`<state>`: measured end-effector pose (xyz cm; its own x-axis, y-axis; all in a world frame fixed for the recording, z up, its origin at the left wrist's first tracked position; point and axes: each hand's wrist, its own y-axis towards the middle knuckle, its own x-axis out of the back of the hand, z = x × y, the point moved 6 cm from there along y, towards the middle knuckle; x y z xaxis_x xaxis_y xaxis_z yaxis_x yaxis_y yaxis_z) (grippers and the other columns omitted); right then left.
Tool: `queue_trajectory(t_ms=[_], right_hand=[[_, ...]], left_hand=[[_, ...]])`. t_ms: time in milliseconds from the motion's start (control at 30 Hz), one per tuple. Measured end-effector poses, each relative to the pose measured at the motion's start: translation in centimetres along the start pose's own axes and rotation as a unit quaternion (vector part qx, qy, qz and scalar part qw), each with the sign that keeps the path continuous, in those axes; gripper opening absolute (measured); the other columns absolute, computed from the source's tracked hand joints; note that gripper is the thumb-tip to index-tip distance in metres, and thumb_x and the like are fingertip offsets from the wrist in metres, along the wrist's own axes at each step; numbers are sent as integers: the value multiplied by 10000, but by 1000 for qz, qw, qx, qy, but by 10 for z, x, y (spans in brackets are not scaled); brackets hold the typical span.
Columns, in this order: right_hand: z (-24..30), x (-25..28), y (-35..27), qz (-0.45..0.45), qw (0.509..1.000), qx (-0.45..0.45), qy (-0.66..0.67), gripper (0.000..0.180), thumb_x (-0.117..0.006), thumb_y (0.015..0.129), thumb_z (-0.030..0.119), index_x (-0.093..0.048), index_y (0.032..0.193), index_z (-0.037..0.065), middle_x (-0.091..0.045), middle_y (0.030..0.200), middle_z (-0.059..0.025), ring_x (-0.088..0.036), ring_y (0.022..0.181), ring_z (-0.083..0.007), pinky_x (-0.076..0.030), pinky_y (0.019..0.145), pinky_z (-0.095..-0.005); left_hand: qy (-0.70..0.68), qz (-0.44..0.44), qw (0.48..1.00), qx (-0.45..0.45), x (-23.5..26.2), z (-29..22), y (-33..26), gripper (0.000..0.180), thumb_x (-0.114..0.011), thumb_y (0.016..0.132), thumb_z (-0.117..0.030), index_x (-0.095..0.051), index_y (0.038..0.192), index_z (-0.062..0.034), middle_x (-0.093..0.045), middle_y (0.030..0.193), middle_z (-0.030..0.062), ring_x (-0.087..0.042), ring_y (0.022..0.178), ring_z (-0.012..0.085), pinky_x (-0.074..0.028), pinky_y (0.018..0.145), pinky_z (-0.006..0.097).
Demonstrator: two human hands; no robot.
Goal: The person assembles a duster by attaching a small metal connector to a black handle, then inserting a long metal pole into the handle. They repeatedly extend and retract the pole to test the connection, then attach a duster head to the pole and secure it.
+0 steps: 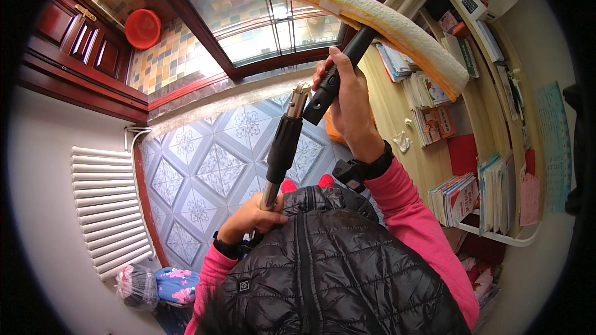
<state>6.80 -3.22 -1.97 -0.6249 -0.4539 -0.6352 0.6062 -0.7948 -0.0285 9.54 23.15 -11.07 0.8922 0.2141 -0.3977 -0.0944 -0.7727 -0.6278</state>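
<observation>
Both fists closed: right hand (347, 96) grips the mop head (379, 22), left hand (251, 217) the pole (282, 146); I fear misaligned ends jamming.

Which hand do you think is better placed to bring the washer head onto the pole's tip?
Probably the right hand: it already grips the washer head by its handle, just beside the pole tip, while the left hand steadies the pole low down.

bookshelf (490, 167) crowds right, radiator (108, 208) left
</observation>
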Motion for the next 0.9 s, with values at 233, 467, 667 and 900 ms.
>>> queue_trajectory(t_ms=[233, 467, 667, 900], right_hand=[[6, -3, 0, 4, 998, 28, -48, 226, -557, 933, 264, -522, 839, 62, -541, 726, -28, -513, 613, -94, -442, 581, -240], [9, -7, -3, -10, 999, 30, -19, 223, -556, 925, 258, -508, 827, 64, -514, 726, -21, -483, 605, -98, -429, 581, -249], [9, -8, -5, -17, 999, 43, 27, 183, -577, 893, 217, -537, 843, 46, -513, 697, -16, -496, 546, -103, -443, 546, -244], [8, -7, -5, -14, 999, 33, 40, 162, -599, 871, 179, -566, 894, 23, -527, 718, -15, -513, 516, -110, -456, 518, -248]], left_hand=[[21, -22, 1000, 3, 0, -3, -2, 332, -706, 731, -20, -396, 662, -116, -404, 570, -40, -368, 448, 48, -247, 404, 229], [65, -13, 997, -35, 2, 0, 4, 332, -699, 763, -61, -381, 692, -124, -402, 553, -40, -389, 425, 55, -277, 383, 233], [66, -17, 997, -30, 2, 1, 3, 328, -693, 765, -63, -381, 687, -122, -408, 558, -37, -400, 427, 57, -293, 387, 235], [101, -21, 993, -49, 5, 5, 8, 314, -693, 767, -63, -393, 689, -116, -423, 561, -31, -406, 435, 60, -301, 395, 240]])
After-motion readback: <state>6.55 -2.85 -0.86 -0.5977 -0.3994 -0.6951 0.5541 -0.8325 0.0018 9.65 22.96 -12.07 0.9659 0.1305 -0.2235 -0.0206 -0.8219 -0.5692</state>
